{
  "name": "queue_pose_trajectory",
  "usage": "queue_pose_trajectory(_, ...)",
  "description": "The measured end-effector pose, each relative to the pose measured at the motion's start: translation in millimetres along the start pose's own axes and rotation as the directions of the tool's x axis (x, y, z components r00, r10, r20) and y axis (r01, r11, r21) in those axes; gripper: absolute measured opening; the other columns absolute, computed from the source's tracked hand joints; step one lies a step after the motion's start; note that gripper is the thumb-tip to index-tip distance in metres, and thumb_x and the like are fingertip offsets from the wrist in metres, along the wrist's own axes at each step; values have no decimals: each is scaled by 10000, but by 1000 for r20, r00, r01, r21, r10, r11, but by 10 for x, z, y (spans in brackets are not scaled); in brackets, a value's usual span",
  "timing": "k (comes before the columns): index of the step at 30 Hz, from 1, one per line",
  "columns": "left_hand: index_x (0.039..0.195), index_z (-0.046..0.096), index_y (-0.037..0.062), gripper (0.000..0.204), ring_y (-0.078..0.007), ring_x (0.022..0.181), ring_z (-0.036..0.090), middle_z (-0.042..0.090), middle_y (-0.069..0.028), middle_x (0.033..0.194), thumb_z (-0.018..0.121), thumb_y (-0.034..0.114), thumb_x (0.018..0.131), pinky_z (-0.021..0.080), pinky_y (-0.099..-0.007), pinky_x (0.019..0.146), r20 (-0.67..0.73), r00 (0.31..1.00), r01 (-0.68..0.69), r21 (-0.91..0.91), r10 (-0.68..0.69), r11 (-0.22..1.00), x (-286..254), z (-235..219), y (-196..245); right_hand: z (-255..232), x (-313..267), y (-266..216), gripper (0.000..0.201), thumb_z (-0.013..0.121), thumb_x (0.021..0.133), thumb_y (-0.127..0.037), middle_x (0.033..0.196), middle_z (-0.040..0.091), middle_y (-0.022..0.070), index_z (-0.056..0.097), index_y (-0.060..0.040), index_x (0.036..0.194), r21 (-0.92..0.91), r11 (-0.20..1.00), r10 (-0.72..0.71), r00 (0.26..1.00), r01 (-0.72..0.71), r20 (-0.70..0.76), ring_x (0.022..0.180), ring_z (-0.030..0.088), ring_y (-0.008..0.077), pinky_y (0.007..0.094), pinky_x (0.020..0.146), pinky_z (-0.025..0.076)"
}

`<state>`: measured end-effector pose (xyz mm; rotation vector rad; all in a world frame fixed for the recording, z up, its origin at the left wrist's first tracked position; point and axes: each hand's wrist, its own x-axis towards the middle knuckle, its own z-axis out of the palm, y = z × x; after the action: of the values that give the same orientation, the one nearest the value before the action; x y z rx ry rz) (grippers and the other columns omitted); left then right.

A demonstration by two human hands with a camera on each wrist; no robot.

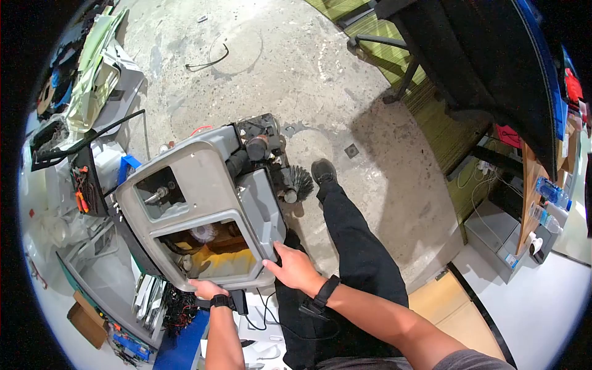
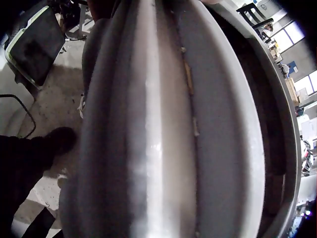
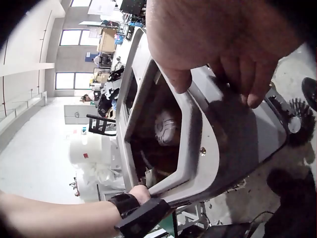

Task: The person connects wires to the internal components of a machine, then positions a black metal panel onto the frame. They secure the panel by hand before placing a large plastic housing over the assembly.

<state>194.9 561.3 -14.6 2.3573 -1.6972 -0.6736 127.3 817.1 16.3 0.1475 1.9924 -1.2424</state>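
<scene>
A grey floor-cleaning machine [image 1: 185,151] stands in front of the person, with two openings in its top. Through the larger one show a round light-coloured part [image 1: 203,232] and a yellowish interior surface [image 1: 231,264]. My left hand [image 1: 208,289] grips the housing's near edge at the lower left; its fingers are mostly hidden beneath. At the near right corner my right hand [image 1: 295,266] holds the housing. In the right wrist view, its thumb [image 3: 179,82] lies by the opening's rim and its fingers reach over the side panel. The left wrist view is filled by the grey housing [image 2: 223,119] up close.
A round black brush [image 1: 301,183] sticks out beside the person's shoe [image 1: 323,171]. Shelving with grey and green panels [image 1: 92,92] lines the left. A black chair [image 1: 475,55] stands at the upper right. A short cable [image 1: 213,60] lies on the concrete floor.
</scene>
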Motion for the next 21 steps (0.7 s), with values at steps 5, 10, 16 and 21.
queue_pose_trajectory(5,1267,282,-158,776,-387,1122,451,385,-287,1290,333,519,891,381,-416,922,-16,1000,5,14,-5,1000,-41,2,29,38,4,12,510,568,816,-305,942,590,274,485,106,1107,-20,1000,-10,1000,9,-29,828,596,383,422,727,484)
queue_pose_trajectory(10,1285,259,-145,779,-384,1146,434,368,-280,1307,345,521,890,362,-422,942,-20,1000,25,43,-24,999,9,-6,8,67,-2,21,494,570,817,-307,871,603,254,493,91,1099,-31,999,-8,998,6,-56,796,597,382,431,696,481)
queue_pose_trajectory(16,1301,215,-145,799,-368,1159,421,341,-273,1329,351,527,891,346,-404,955,-19,1000,21,-56,-22,998,-49,16,26,-50,12,6,509,591,824,-321,1033,584,249,504,80,1124,-21,999,35,999,-35,39,919,587,368,387,790,472)
queue_pose_trajectory(21,1290,236,-149,789,-377,1144,425,350,-281,1317,340,524,893,337,-403,962,-27,999,22,-9,-22,1000,38,14,-30,-122,64,223,423,575,852,-303,984,629,188,543,27,1114,212,967,112,985,-138,130,916,625,244,313,781,482)
